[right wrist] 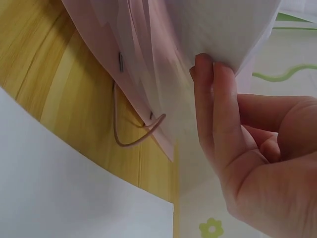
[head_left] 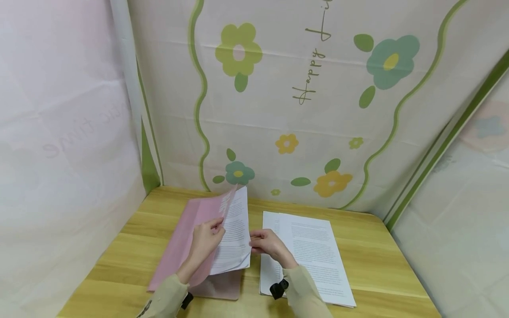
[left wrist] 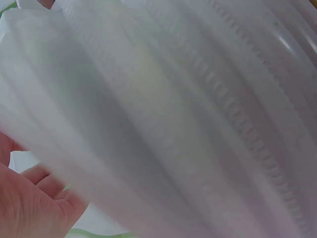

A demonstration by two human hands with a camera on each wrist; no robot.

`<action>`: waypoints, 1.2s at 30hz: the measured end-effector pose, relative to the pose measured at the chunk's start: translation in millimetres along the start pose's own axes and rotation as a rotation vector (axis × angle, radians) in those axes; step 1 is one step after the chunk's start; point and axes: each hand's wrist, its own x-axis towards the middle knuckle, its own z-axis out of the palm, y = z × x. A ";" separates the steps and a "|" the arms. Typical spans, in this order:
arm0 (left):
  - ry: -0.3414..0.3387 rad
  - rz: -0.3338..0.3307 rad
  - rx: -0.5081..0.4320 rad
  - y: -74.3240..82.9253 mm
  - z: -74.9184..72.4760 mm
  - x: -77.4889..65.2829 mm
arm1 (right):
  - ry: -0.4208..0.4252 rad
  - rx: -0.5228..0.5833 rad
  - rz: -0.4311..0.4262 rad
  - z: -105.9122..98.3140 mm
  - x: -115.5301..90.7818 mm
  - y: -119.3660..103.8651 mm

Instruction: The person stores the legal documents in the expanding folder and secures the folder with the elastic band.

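Observation:
A pink folder (head_left: pixel 195 221) lies on the left of the table with its cover lifted. My left hand (head_left: pixel 207 238) pinches the cover's free edge. In the left wrist view, this hand (left wrist: pixel 37 203) is beside translucent, ribbed folder layers (left wrist: pixel 163 119), which are blurred. Printed sheets (head_left: pixel 234 234) stand tilted inside the folder. My right hand (head_left: pixel 270 245) grips their right edge. In the right wrist view, the right hand's fingers (right wrist: pixel 225 109) lie against the underside of the white sheets (right wrist: pixel 223 29); the thumb's contact is hidden.
A second stack of printed paper (head_left: pixel 314 251) lies on the wooden table (head_left: pixel 381 260), right of the folder and partly under my right forearm. A thin elastic cord (right wrist: pixel 121 144) loops out from the folder's edge. A flowered cloth (head_left: pixel 278 110) hangs behind the table.

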 end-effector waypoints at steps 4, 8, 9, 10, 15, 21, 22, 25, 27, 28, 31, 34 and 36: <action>0.017 0.005 0.026 0.9 -0.3 0.4 | -0.013 -0.009 -0.012 4.4 3.7 -0.5; 0.039 0.019 0.045 2.6 -0.1 -0.1 | -0.014 0.000 -0.013 9.7 6.8 -3.0; 0.042 0.023 0.046 3.1 -0.1 -0.1 | -0.009 0.007 -0.011 11.0 7.2 -3.7; 0.045 0.028 0.046 3.5 0.0 -0.1 | -0.002 0.015 -0.008 12.2 7.5 -4.4; 0.034 0.015 0.040 4.1 -0.6 -0.1 | 0.033 0.030 -0.003 18.4 7.1 -7.4; 0.013 -0.008 0.030 2.6 -0.8 -0.6 | 0.051 0.002 -0.024 22.1 6.0 -10.8; 0.010 -0.007 0.025 2.3 -0.5 -0.8 | 0.055 0.002 -0.025 22.3 5.7 -11.1; 0.009 -0.004 0.023 1.4 0.2 -0.8 | 0.070 0.017 -0.025 23.1 3.9 -13.1; 0.011 0.002 0.024 0.8 0.2 -1.0 | 0.080 0.028 -0.033 23.7 4.0 -13.3; 0.011 0.005 0.018 0.6 -0.1 -1.1 | 0.083 0.031 -0.038 23.8 3.8 -13.2; 0.013 0.015 0.010 0.1 -0.4 -1.5 | 0.079 0.037 -0.052 25.3 3.8 -13.5; 0.007 0.015 0.005 0.5 -0.7 -1.7 | 0.062 0.056 -0.055 27.6 5.3 -12.8; 0.006 0.014 0.008 0.9 -0.6 -1.6 | 0.049 0.068 -0.056 29.4 6.7 -12.6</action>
